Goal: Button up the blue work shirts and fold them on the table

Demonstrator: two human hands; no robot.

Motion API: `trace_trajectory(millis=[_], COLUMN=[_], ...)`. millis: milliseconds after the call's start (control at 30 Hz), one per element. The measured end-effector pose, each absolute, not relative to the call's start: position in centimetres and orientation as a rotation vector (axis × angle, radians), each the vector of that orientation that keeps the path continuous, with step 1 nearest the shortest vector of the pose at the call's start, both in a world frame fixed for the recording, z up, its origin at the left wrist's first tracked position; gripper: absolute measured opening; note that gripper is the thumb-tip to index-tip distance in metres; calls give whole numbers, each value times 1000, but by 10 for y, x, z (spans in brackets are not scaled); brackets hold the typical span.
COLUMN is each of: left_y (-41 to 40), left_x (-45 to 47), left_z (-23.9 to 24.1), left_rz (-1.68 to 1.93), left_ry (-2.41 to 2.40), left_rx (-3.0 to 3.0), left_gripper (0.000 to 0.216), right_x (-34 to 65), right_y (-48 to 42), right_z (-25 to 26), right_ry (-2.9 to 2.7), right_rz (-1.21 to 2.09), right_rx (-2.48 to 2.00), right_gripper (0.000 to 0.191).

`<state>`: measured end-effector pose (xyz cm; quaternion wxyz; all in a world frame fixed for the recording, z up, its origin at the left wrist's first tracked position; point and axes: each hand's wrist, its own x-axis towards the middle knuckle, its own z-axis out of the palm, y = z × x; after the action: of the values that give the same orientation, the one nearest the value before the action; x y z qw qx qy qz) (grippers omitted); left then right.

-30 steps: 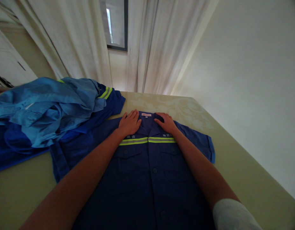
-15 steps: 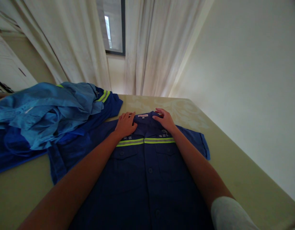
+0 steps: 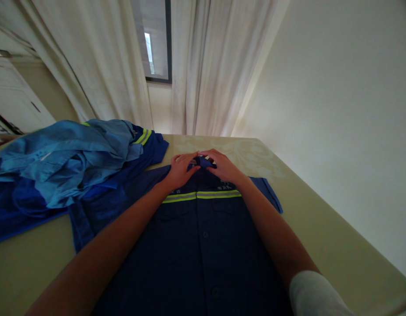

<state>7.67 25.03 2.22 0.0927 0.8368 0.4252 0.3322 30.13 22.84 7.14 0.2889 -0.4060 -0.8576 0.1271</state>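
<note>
At the far end of a navy-blue short-sleeved fabric shirt (image 3: pixel 179 245) spread on the pale green patterned table (image 3: pixel 308 215), right of a crumpled heap of blue garments (image 3: pixel 74 149), the person's left hand (image 3: pixel 182 170) and right hand (image 3: pixel 222 166) pinch the collar (image 3: pixel 204 163), which could twist if they pull unevenly.

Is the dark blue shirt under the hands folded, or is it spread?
Spread: the dark blue shirt lies front up, sleeves out to both sides. Its lower end is out of view.
</note>
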Motion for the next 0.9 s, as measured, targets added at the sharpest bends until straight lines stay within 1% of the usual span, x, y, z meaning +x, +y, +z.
trace_trajectory(millis=[167, 233, 333, 367, 500, 567, 667, 900], left_y=[242, 241, 241, 241, 239, 237, 237, 243], left_x=[81, 80, 81, 81, 82, 82, 83, 85], left_z=[44, 48, 51, 51, 53, 54, 53, 42], left_rz=[1025, 1061, 1159, 1207, 1341, 1331, 1288, 1254], left_ry=[1220, 1238, 1228, 1230, 1249, 1251, 1261, 1149], left_rx=[2409, 2403, 2393, 2381, 2292, 2224, 2081, 2007], left_gripper=[23, 20, 20, 20, 19, 19, 21, 19], right_x=[306, 310, 319, 322, 338, 346, 356, 363], right_y=[225, 223, 222, 222, 227, 229, 232, 236], right_z=[76, 79, 86, 88, 90, 89, 89, 90], right_ry=[-2270, -2290, -2308, -2307, -2256, -2245, -2277, -2282], right_rz=[425, 513, 618, 626, 673, 690, 644, 338], right_rx=[-1111, -1162, -1281, -1309, -1357, -1363, -1367, -1467], right_gripper=[57, 55, 42, 41, 52, 53, 46, 38])
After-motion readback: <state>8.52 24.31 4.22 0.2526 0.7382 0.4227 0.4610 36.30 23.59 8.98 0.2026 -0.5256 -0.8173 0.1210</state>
